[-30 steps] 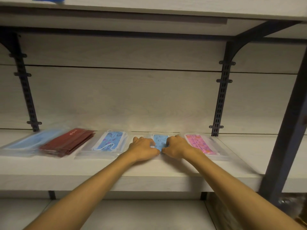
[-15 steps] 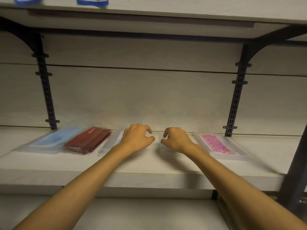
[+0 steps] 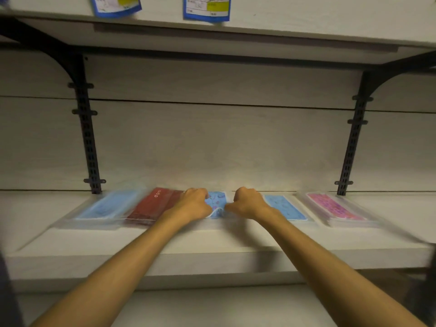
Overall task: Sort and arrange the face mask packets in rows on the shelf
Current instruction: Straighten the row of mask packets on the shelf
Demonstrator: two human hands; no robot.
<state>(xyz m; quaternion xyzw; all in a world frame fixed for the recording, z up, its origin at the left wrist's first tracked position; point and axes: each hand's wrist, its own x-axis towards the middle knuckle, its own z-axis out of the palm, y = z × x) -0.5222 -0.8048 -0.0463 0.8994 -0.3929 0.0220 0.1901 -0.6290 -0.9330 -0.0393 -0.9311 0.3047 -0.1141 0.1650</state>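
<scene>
Several clear mask packets lie in a row along the back of the pale shelf (image 3: 212,241). From the left: a plain blue packet (image 3: 106,206), a dark red packet (image 3: 153,206), a blue patterned packet (image 3: 215,204), a second blue patterned packet (image 3: 284,207) and a pink patterned packet (image 3: 335,207). My left hand (image 3: 192,205) and my right hand (image 3: 246,202) both rest with curled fingers on the middle blue patterned packet, one at each side of it, and seem to pinch its edges. My left hand also covers the red packet's right end.
Two black slotted uprights with brackets (image 3: 90,138) (image 3: 354,138) run up the back wall. The shelf above (image 3: 259,31) carries blue-framed price labels (image 3: 206,8). A lower shelf shows beneath my forearms.
Both hands shifted left from the second blue patterned packet onto the one beside the red packet. The camera view panned left and up, bringing the labels into sight.
</scene>
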